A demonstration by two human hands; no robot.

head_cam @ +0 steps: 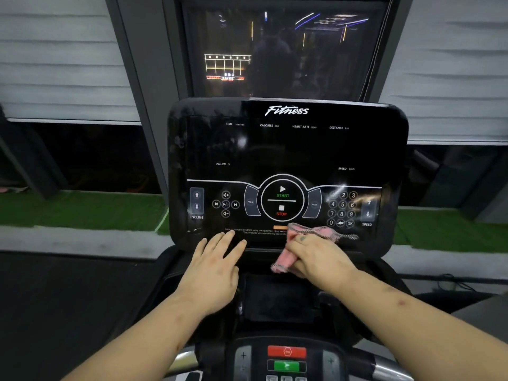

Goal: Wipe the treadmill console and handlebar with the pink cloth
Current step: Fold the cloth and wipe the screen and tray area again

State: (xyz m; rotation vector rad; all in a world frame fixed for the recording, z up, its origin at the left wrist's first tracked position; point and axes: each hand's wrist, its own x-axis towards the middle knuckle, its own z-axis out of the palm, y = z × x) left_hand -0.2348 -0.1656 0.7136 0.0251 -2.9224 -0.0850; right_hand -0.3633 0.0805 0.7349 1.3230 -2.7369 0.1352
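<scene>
Beyond the silver-and-black treadmill handlebar, the left hand lies flat, fingers straight, on the lower edge of the glossy black treadmill console. The right hand, grip closed round the crumpled pink cloth, presses it just below the number keypad.

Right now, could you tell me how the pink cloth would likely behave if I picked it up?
Probably floppy: the pink cloth bunches and droops where the right hand grips it. Likely light, since its thin loose end lies flat along the console. It should glide easily over that glossy surface.
</scene>
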